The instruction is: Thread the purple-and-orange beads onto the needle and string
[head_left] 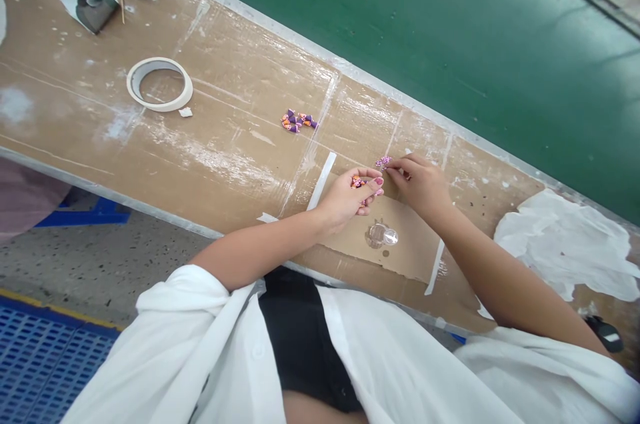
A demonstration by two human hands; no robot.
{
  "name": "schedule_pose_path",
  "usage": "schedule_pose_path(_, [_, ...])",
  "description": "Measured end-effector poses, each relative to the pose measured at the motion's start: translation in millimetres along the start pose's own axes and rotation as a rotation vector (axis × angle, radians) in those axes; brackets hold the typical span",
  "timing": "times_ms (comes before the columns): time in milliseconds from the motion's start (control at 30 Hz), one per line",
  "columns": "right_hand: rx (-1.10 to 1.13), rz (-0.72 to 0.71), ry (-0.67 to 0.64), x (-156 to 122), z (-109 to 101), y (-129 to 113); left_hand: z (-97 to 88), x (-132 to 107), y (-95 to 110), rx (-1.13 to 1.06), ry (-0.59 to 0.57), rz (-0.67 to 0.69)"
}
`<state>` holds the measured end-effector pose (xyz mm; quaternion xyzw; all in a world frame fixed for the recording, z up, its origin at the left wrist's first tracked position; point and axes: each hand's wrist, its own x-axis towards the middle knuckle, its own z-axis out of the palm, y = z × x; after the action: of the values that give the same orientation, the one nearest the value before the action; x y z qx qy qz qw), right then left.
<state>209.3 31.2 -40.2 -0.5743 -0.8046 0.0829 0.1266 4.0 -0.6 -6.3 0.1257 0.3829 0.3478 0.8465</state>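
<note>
My left hand (353,197) is curled round several small orange, pink and purple figurines (358,182), which show between its fingers. Just to its right, my right hand (420,181) has thumb and fingertips pinched together beside a little pile of tiny pink-and-purple pieces (383,162). Whatever its fingertips grip is too small to make out. Farther left on the table, a cluster of purple and orange figurines (296,121) lies loose. Below both hands, a small clear, shiny object (383,234) rests on a cardboard sheet (407,257) edged with white tape strips.
A roll of masking tape (160,84) lies on the brown-covered table at left, with scraps (90,1) beyond it. Crumpled white sheeting (570,244) and a dark object (604,334) are at right. A green surface (400,31) borders the far edge.
</note>
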Motion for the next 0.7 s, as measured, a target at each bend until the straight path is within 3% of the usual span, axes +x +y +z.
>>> schedule_pose_path(200, [-0.011,-0.025,-0.141,9,1,12,0.0,1,0,0.022,-0.011,0.011])
schedule_pose_path(533, [0.554,0.298,-0.073,-6,-7,17,-1.9,2,-3,0.062,-0.055,-0.014])
schedule_pose_path(700, [0.871,0.418,-0.086,-6,-14,-7,-2.4,2,-3,0.086,-0.042,-0.013])
